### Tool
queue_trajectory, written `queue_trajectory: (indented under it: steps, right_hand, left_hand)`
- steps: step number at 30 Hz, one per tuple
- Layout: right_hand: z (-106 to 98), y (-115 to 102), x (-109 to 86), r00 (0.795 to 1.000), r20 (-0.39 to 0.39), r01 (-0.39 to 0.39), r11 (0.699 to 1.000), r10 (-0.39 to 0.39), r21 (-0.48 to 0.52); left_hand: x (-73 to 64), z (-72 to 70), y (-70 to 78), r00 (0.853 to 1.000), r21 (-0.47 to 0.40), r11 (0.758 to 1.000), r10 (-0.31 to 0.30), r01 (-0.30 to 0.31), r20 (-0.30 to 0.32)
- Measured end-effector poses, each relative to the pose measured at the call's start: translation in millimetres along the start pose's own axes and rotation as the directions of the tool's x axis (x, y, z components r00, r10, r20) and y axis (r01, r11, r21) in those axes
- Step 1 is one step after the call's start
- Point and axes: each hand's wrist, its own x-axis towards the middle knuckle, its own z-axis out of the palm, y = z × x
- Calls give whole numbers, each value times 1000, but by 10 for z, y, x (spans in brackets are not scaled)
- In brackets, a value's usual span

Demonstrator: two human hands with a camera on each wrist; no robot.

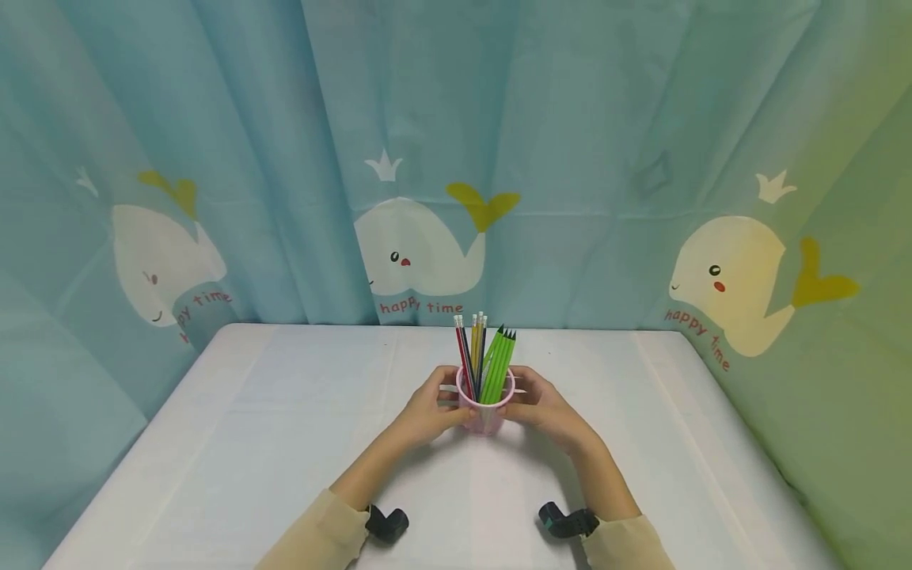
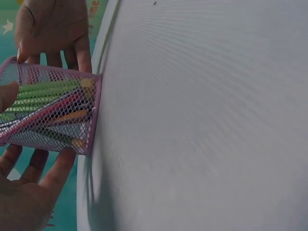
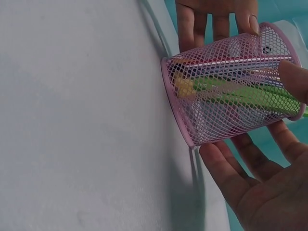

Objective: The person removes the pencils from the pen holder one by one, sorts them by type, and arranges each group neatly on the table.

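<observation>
A pink mesh pencil cup [image 1: 484, 421] stands upright between both hands near the table's middle. In it are several green pencils [image 1: 498, 374] with dark tips up, and red, yellow and dark-striped pencils [image 1: 463, 354] with white ends up. My left hand [image 1: 427, 412] holds the cup's left side, its thumb on the front near the rim. From the right, my right hand [image 1: 547, 409] holds it likewise. Both wrist views show the mesh cup [image 3: 236, 86] with fingers spread along its sides. Whether its base touches the table I cannot tell.
A white-covered table [image 1: 306, 443] lies under the hands. Behind and beside it hangs a blue-green curtain [image 1: 584, 119] printed with white whales. Black wrist devices [image 1: 387, 524] sit at the ends of the beige sleeves [image 1: 321, 532].
</observation>
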Motion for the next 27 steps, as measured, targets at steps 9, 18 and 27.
queue_trajectory:
  steps: [9,18,27]
  right_hand:
    - [74,-4,-9,999,47,18,1000,-18,0]
    - [171,-25,5,995,93,46,999,-43,-23]
    - [233,-18,20,993,110,44,999,-42,-14]
  left_hand:
    - [-123,-80,-9,1000,23,1000,2,-2,6]
    - [-218,-161,-43,1000,40,999,-4,5,-13]
    - [-275,-217,-28,1000,45,999,-17,17,-11]
